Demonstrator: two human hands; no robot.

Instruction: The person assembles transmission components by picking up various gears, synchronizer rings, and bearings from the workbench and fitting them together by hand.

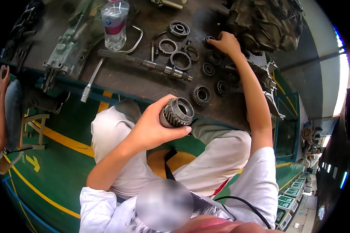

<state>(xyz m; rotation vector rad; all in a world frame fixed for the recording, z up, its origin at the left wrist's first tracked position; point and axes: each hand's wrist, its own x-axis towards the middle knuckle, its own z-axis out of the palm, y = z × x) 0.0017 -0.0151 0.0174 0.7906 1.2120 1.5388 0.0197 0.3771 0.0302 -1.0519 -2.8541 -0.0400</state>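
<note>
In front of my lap, clear of the table edge, my left hand [155, 124] wraps round a steel helical gear [178, 112] with a smooth collar, its open bore facing up. My right hand [226, 43] stretches far across the table, thumb and fingertips closed on a small dark ring-shaped part [209, 39]; its exact kind is hard to make out. Nearer me lie a toothed gear [200, 95], a bearing [208, 69] and another dark gear [221, 88]. Left of these are synchronizer rings [180, 60] and a hub with concentric rings [179, 28]. A long splined shaft [144, 63] lies across the table.
A water bottle [115, 27] stands at the far left beside a metal housing [64, 52]. One socket wrench [90, 83] overhangs the front edge. A large dark gearbox casing [264, 23] occupies the far right. Another person's hand [4, 77] shows at the left rim.
</note>
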